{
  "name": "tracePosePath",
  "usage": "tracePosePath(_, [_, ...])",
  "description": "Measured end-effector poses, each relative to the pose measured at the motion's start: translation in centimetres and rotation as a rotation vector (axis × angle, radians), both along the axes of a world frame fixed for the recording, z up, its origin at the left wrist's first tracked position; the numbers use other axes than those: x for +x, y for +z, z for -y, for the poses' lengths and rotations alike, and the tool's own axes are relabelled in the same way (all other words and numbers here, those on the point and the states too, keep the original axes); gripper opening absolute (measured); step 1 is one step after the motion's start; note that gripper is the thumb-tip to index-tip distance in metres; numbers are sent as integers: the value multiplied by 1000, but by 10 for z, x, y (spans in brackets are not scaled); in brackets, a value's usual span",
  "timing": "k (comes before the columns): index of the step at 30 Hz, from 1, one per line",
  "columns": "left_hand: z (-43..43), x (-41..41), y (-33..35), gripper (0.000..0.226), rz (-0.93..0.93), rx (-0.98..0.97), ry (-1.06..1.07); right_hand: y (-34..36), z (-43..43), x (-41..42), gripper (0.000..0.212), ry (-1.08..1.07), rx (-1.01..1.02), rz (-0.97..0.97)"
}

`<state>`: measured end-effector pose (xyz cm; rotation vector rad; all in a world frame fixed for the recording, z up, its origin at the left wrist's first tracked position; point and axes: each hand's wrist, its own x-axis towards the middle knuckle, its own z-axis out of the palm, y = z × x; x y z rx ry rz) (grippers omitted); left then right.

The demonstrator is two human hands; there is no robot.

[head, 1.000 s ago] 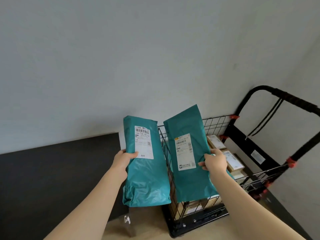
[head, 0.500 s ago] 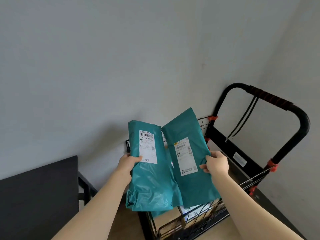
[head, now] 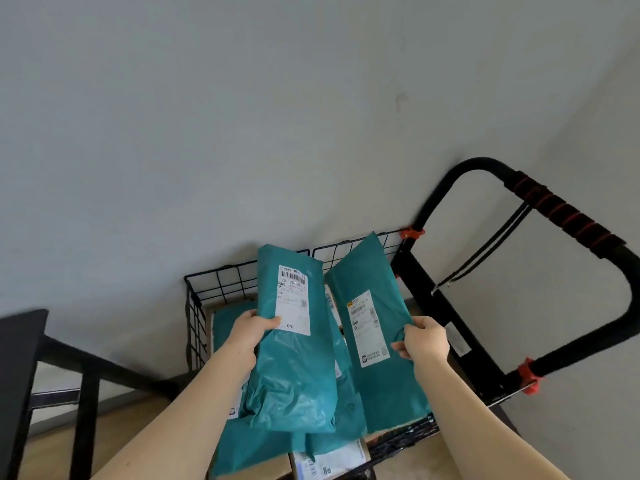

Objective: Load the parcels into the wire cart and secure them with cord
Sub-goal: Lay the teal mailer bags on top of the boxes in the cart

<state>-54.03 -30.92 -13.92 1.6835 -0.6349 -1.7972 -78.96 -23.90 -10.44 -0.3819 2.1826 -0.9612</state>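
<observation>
I hold two teal mailer bags over the black wire cart [head: 221,282]. My left hand [head: 250,332] grips the left teal parcel [head: 298,368] by its left edge, beside its white label. My right hand [head: 424,339] grips the right teal parcel [head: 372,327] at its right edge. Both parcels stand nearly upright above the cart's basket. Under them lie more teal bags [head: 228,323] and a cardboard box with a label [head: 329,462]. A black cord [head: 485,251] hangs from the cart's handle [head: 568,213].
The cart stands in a corner, with grey walls behind it and to its right. A black table [head: 20,344] with black legs is at the left. Light wooden floor [head: 117,431] shows between the table and the cart.
Both hands have carried the teal parcels rightward and over the cart's basket. The view has swung right and down, so the cart's inside and its whole handle now show.
</observation>
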Motion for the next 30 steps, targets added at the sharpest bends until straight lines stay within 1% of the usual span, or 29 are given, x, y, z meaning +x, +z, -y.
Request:
tracePosePath(6, [-2,-44,-21,43,40,78,134,-42,37,-49,23,145,82,118])
tracePosePath(8, [-1,-60,-32,44,42,116,162,-56,47,-67,23,157,118,181])
tracePosePath(10, [1,-76,-38,40,23,147,175,-71,57,-86,22,159,148,240])
tracePosePath(13, [4,-98,-45,31,10,175,185,-96,72,-110,23,150,197,282])
tracePosePath(17, [5,-111,-66,30,51,200,218,-120,82,-123,21,186,263,324])
tracePosePath(19, [4,-115,-78,31,150,173,212,-131,84,-126,19,246,297,300])
tracePosePath(22, [1,-119,-92,38,430,97,137,-147,85,-132,17,436,369,157])
tracePosePath(23, [-1,-120,-96,40,480,80,102,-152,85,-133,18,502,390,116])
tracePosePath(25, [-7,-120,-107,45,517,77,-5,-156,85,-134,25,620,427,64])
tracePosePath(27, [-11,-121,-117,55,529,109,-115,-158,85,-132,40,713,444,31])
tracePosePath(30, [-11,-125,-123,52,579,123,-179,-163,88,-129,61,817,459,29])
